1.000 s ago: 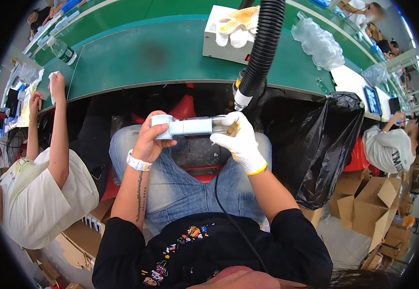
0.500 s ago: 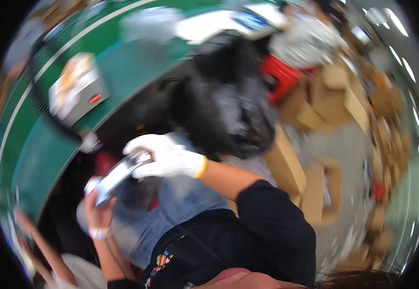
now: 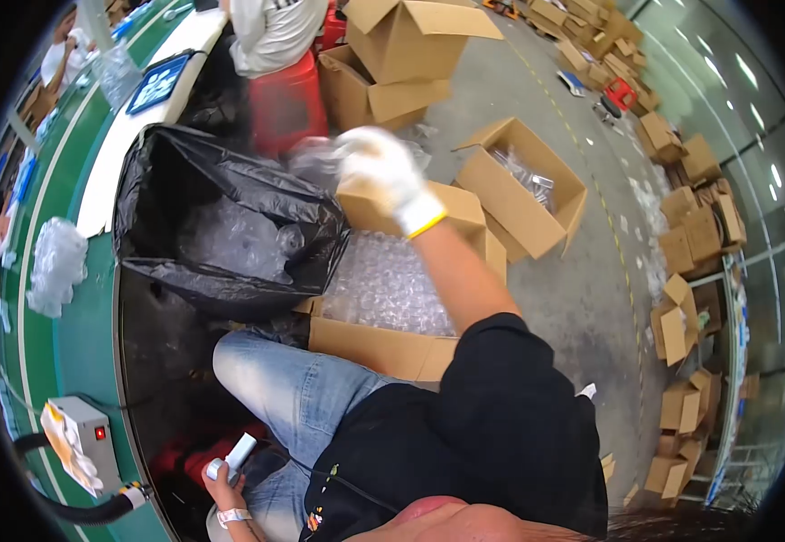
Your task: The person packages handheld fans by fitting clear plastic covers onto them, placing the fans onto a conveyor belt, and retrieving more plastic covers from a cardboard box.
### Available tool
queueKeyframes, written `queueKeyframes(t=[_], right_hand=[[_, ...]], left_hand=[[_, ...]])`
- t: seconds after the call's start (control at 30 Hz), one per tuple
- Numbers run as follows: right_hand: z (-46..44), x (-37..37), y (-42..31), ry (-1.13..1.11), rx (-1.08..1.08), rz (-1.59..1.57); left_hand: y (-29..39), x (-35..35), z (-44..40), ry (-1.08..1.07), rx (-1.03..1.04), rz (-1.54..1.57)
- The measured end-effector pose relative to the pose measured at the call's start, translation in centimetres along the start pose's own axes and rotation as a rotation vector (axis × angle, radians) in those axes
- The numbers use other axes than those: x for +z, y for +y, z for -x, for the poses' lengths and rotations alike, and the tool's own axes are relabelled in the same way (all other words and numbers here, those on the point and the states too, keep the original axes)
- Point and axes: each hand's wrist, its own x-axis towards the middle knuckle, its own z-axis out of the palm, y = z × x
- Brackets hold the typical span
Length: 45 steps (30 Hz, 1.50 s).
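My right hand, in a white knit glove with a yellow cuff, is stretched out past the black bin bag and over the edge of a cardboard box. A blurred clear plastic piece shows at its fingertips, and the fingers look closed on it. Down by my knee, my bare left hand grips a small pale blue-white stick-shaped object whose kind I cannot make out. The open black bin bag has clear plastic pieces inside. Rows of clear plastic pieces fill the box below my right arm.
On the green bench at left are a grey box with a red switch, a black hose and a bag of clear plastic. Another open carton lies right. A person in white sits on a red stool.
My right hand has moved from beside the pale object out over the boxes, with clear plastic at its fingers. My left hand still holds the pale object. The view has swung right.
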Motion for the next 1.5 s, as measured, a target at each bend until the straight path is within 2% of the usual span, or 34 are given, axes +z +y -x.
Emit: queueKeyframes(t=[0.07,0.1,0.17,0.2,0.27,0.3,0.37,0.43,0.53,0.63,0.7,0.77,0.8,0.83,0.87,0.93,1.0,1.07,1.13,1.2,1.23,1.3,1.33,1.43,1.47,1.5], right_hand=[[-0.6,-9.5,-2.8,0.296,-0.095,-0.317],[-1.6,-15.7,-2.8,0.522,-0.219,-0.489],[1.3,-20.0,-4.7,1.020,-0.137,-0.585],[2.4,-24.1,-2.0,0.940,-0.114,-0.450],[4.2,-27.7,4.1,0.861,0.029,-0.124],[5.4,-26.1,6.9,0.855,0.149,0.067],[6.7,-19.9,11.1,0.820,0.180,-0.102],[6.4,-14.8,14.3,0.841,0.308,-0.055],[5.2,-9.1,15.3,0.775,0.365,0.046],[2.2,-5.7,17.4,0.438,0.262,0.080],[0.9,1.0,13.9,0.381,0.207,0.229],[-0.6,4.9,14.7,0.207,0.137,0.114],[-0.4,7.2,15.4,0.103,0.107,0.178],[-0.9,9.9,16.0,0.023,0.055,0.249],[-1.7,13.9,16.2,-0.052,0.060,0.237],[-0.5,21.4,15.2,-0.350,-0.318,0.552],[-1.7,28.2,15.0,-0.520,-0.543,0.623],[-3.9,34.0,17.1,-0.602,-0.350,0.590],[-7.0,40.1,17.7,-0.547,-0.580,0.787],[-9.5,45.2,16.7,-0.473,-0.575,1.093],[-11.3,47.2,17.3,-0.480,-0.585,1.092],[-14.6,50.1,18.9,-0.302,-0.780,1.153],[-15.3,50.7,18.9,-0.317,-0.791,1.154],[-16.6,52.5,18.2,-0.302,-0.891,1.505],[-16.4,52.9,17.9,-0.309,-0.898,1.506],[-15.9,52.6,17.6,-0.365,-0.788,1.397]], left_hand=[[0.3,0.2,-0.7,-0.017,0.004,0.035],[0.3,0.2,-0.8,-0.017,0.000,0.075],[0.5,0.0,-1.2,-0.017,0.000,0.116],[0.5,0.0,-1.5,-0.018,0.004,0.150],[0.1,-0.2,-1.6,-0.014,-0.003,0.210],[-0.2,-0.4,-1.6,-0.006,-0.010,0.208],[-0.4,-0.3,-1.1,0.055,0.043,0.275],[-0.5,-0.6,-0.7,0.095,0.068,0.301],[-0.7,-1.5,-0.5,0.193,0.179,0.407],[-1.5,-2.9,-0.3,0.231,0.208,0.509],[-1.2,-2.6,0.7,0.341,0.218,0.545],[-0.1,-2.0,2.0,0.544,0.226,0.563],[-0.8,-2.7,1.5,0.568,0.285,0.464],[-2.9,-4.0,-0.5,0.597,0.487,0.247],[-2.6,-4.6,-1.1,0.616,0.541,0.164],[-1.5,-4.0,-1.0,0.638,0.571,0.089],[0.3,-3.1,0.2,0.545,0.450,0.197],[-0.4,-1.7,0.4,0.576,0.456,0.095],[-1.2,-0.8,0.2,0.599,0.462,-0.005],[-1.5,-0.6,0.3,0.584,0.646,-0.235],[-1.4,-0.7,0.3,0.576,0.733,-0.353],[-0.5,-1.1,0.0,0.539,0.663,-0.275],[-0.1,-1.2,0.0,0.491,0.592,-0.205],[1.1,-1.6,0.3,0.382,0.483,-0.021],[1.6,-2.0,0.4,0.314,0.452,0.070],[1.9,-2.3,0.2,0.243,0.421,0.157]])
